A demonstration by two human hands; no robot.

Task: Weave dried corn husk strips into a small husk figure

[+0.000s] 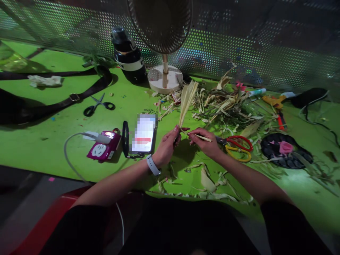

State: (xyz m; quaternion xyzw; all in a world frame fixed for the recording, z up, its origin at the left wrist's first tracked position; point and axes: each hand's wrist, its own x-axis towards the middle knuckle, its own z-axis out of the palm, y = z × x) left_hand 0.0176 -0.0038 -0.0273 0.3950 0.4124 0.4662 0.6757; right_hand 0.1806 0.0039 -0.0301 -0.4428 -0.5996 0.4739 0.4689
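Pinched upright in my left hand [168, 144] is a pale dried corn husk [188, 99], fanned out at its top. My right hand [205, 141] is closed on a thin pale strip [204, 137], whose end sticks out past the fingers. The strip runs across to the husk's narrow base, between the two hands. Scissors with one red and one yellow handle [239, 148] lie just right of my right hand. Left of my left hand, a phone [145, 134] with a lit screen leans on a black stand [125, 138].
Husk scraps [223, 102] are heaped behind my hands. A fan [165, 79] and a black bottle [130, 63] stand at the back. Black scissors [98, 104], a purple power socket [105, 147], a glue gun [276, 101] and a black tray [287, 150] lie on the green table [53, 141].
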